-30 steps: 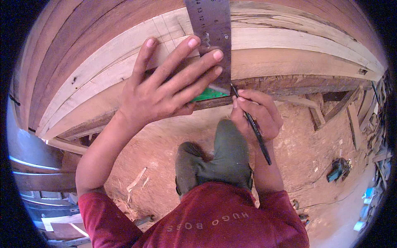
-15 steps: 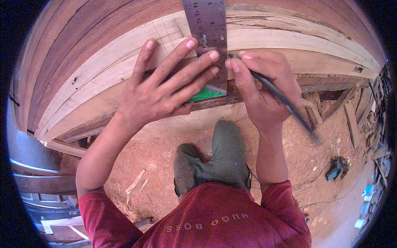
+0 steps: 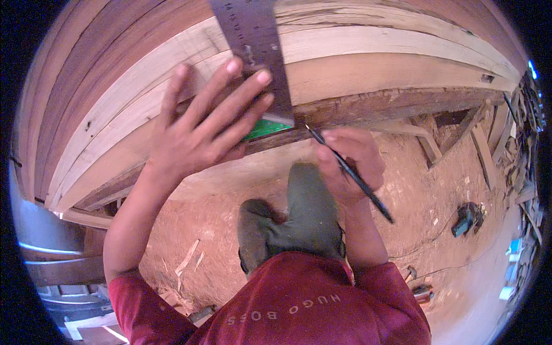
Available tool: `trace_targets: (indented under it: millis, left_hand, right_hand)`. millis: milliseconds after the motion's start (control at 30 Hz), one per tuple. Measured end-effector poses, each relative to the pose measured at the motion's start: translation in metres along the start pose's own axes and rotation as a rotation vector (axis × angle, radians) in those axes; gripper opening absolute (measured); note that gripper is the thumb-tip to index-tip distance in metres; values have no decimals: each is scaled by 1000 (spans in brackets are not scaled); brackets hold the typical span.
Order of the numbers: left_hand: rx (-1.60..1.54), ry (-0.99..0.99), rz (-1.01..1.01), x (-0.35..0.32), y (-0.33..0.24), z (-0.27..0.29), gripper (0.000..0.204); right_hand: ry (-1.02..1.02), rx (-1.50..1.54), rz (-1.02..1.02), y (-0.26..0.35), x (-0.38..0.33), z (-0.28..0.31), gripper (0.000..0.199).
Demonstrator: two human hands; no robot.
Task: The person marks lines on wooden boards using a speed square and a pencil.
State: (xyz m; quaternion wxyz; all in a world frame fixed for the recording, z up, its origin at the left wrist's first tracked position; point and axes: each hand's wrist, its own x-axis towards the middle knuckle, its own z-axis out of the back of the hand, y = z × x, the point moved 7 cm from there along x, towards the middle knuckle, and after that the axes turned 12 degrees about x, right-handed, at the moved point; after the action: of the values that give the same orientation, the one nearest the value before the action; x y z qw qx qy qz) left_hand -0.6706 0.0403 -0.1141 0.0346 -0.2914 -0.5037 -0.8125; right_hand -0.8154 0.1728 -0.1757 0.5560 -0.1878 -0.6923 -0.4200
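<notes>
My left hand point(image 3: 195, 129) spreads its fingers over a try square, holding it against pale curved planks point(image 3: 379, 46). The square's metal blade point(image 3: 261, 60) runs away from me over the planks. Its green handle point(image 3: 269, 129) shows below my fingers, at the planks' near edge; my left thumb is mostly hidden. My right hand point(image 3: 353, 164) is closed round a dark pencil point(image 3: 361, 185). The pencil's light tip points at the lower right corner of the square, just apart from it. Thin drawn lines mark the planks left of the blade.
Darker reddish planks point(image 3: 69, 103) curve along the far left. A rough brown beam point(image 3: 397, 103) borders the pale planks. Wood scraps point(image 3: 526, 172) pile up at the right. On the dusty floor point(image 3: 402, 230) lie a power tool point(image 3: 467, 219), its cord and a hammer point(image 3: 410, 273).
My right hand has drawn back toward me from the blade's right edge, bringing the pencil tip off the planks. My left hand stays on the square. The whole view has shifted slightly.
</notes>
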Motion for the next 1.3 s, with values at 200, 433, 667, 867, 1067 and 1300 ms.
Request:
trace_targets:
  millis: [200, 433, 667, 867, 1067, 1300]
  left_hand:
    - [-452, 156, -294, -34, -80, 9, 44]
    - [-1173, 230, -420, -129, -258, 33, 60]
    - [-1067, 617, -247, -197, -305, -30, 43]
    - [-1792, 580, 894, -201, -262, -50, 37]
    - [-2915, -750, 1926, -141, -177, -28, 92]
    - [-2948, -1009, 1763, -151, -146, -9, 94]
  right_hand:
    - [-314, 258, -31, 6, -38, 71, 45]
    - [-297, 430, 11, 36, -52, 90, 51]
    - [-131, 227, -432, -6, -97, 46, 40]
    - [113, 678, -1129, -22, -153, -31, 4]
    - [512, 692, -922, 21, -143, -81, 6]
    - [577, 599, -719, 42, -123, -103, 12]
